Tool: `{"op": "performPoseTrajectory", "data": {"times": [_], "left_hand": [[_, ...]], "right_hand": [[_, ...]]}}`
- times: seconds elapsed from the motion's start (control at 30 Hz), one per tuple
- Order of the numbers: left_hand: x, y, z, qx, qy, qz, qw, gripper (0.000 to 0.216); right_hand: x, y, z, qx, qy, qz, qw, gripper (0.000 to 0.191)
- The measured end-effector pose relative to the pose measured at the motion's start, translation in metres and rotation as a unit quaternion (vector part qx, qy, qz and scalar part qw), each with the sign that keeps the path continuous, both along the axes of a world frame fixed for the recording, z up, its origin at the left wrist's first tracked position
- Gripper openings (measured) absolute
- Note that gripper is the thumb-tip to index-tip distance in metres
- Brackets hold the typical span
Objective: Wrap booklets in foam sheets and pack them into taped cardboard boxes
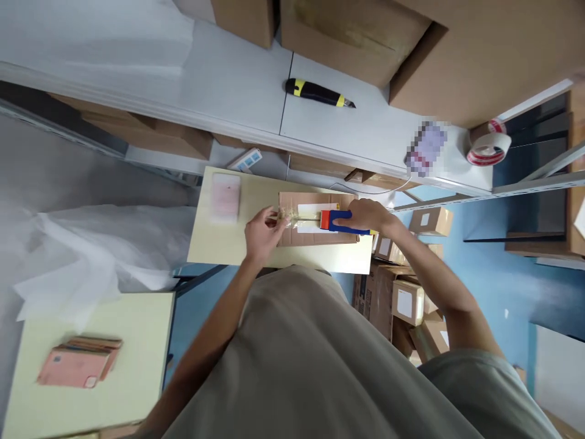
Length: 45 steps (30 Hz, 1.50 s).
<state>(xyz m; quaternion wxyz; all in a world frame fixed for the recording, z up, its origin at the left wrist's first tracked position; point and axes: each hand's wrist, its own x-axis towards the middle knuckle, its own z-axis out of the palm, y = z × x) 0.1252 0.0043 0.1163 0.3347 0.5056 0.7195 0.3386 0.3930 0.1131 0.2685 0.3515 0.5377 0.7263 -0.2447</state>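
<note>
Blue-and-red tool [339, 221] in closed right hand [369, 215]

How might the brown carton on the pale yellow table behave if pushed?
The carton lies flat, so it would probably slide rather than roll or tip. Its cardboard face looks fairly stiff. The shiny clear tape near its left end may feel slippery.
</note>
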Motion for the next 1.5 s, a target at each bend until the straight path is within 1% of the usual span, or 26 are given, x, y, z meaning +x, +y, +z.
{"op": "performPoseTrajectory", "data": {"times": [0.07,0.13,0.23,0.33,0.43,0.5,0.6,0.67,0.73,0.83,0.93,1.07,1.13,1.27,1.4,1.5], "left_hand": [[0.015,-0.002,-0.002,-0.010,0.024,0.074,0.997,0.037],[0.024,-0.004,-0.005,-0.002,0.023,0.118,0.993,0.031],[0.031,-0.005,-0.007,0.025,0.008,0.144,0.989,0.027],[0.038,-0.005,-0.004,0.045,0.009,0.154,0.987,0.025],[0.042,-0.004,0.001,0.062,0.010,0.147,0.987,0.026],[0.038,-0.005,0.004,0.063,0.022,0.150,0.987,0.027],[0.025,-0.009,0.006,0.033,0.057,0.179,0.982,0.026],[0.019,-0.012,0.007,0.009,0.075,0.190,0.979,0.026],[0.016,-0.013,0.006,-0.002,0.078,0.187,0.979,0.026],[0.019,-0.012,0.005,-0.001,0.080,0.183,0.980,0.026],[0.021,-0.008,0.004,-0.010,0.097,0.184,0.978,0.027],[0.022,-0.006,0.002,-0.011,0.105,0.183,0.977,0.029],[0.024,-0.006,0.001,-0.002,0.098,0.186,0.978,0.029],[0.027,-0.005,0.001,0.003,0.091,0.188,0.978,0.026],[0.025,-0.003,0.001,0.002,0.092,0.182,0.979,0.026],[0.020,0.000,-0.001,0.007,0.084,0.167,0.982,0.028]], "right_hand": [[0.001,-0.003,0.000,0.007,0.011,0.005,1.000,0.061],[0.002,-0.006,-0.001,0.013,0.023,0.013,1.000,0.060],[0.006,-0.008,0.000,0.009,0.052,0.024,0.998,0.057],[0.022,-0.007,0.006,-0.017,0.109,0.034,0.993,0.055],[0.056,-0.003,0.020,-0.049,0.158,0.025,0.986,0.059],[0.089,0.000,0.032,-0.065,0.147,0.009,0.987,0.063],[0.140,0.002,0.044,-0.082,0.114,-0.007,0.990,0.069],[0.165,0.002,0.045,-0.081,0.112,-0.017,0.990,0.068],[0.177,0.000,0.040,-0.082,0.101,-0.022,0.991,0.066],[0.176,-0.002,0.020,-0.080,0.074,-0.016,0.994,0.061],[0.166,-0.004,-0.006,-0.053,0.048,0.003,0.997,0.056],[0.150,-0.011,-0.035,-0.014,0.016,0.014,1.000,0.063],[0.142,-0.018,-0.046,0.004,0.012,0.014,1.000,0.062],[0.121,-0.037,-0.060,0.047,0.020,0.007,0.999,0.054],[0.101,-0.055,-0.063,0.086,0.030,-0.008,0.996,0.051],[0.093,-0.066,-0.066,0.114,0.032,-0.026,0.993,0.048]]}}
